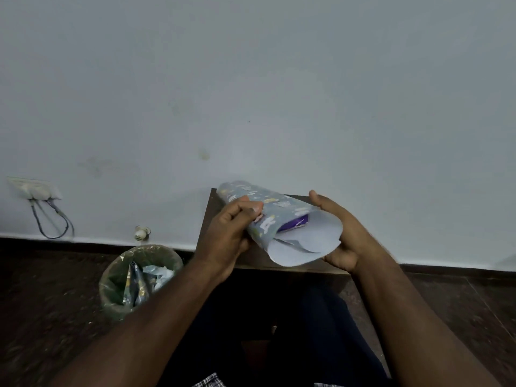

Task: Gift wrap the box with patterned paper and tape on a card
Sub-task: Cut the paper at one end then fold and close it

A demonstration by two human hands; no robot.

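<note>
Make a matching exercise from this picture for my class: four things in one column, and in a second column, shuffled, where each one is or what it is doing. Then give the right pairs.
Column one:
1. patterned paper
2. purple box
3. waste bin
4. left hand

Column two:
A. stands on the floor, left of the table
B. pinches the printed side of the paper
C. curled in a loose tube, its plain side showing at the near end
D. peeks out from inside the wrapping

Pairs: 1-C, 2-D, 3-A, 4-B

The right hand supports the paper from the other side.
</note>
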